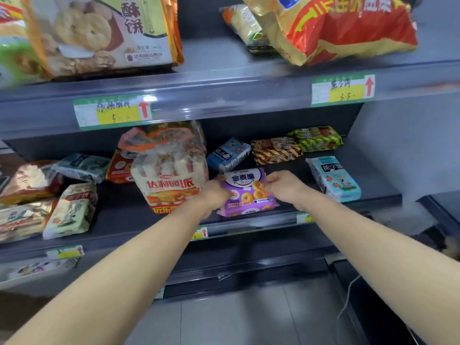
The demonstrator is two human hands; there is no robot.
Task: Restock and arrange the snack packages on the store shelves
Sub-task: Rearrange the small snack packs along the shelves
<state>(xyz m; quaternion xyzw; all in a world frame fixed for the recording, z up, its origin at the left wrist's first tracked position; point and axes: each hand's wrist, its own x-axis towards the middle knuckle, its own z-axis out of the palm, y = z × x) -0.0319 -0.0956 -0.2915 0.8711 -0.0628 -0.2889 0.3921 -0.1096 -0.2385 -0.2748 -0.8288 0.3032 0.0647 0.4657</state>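
Observation:
A purple snack package [245, 192] printed with ring biscuits lies on the middle shelf [124, 215], near its front edge. My left hand [216, 194] grips its left side and my right hand [283, 186] grips its right side near the top. Just left of it stands a big white-and-orange bag of pies [171, 170], touching my left hand. Behind the purple package lies a blue pack [230, 154], and to the right a light-blue pack [333, 179].
Striped brown [275, 150] and green [316, 138] packs lie at the back right. Several packs crowd the shelf's left end [69, 210]. The upper shelf holds a large cookie bag [99, 33] and a red-and-gold bag [343, 26]. Grey floor tiles [249, 319] lie below.

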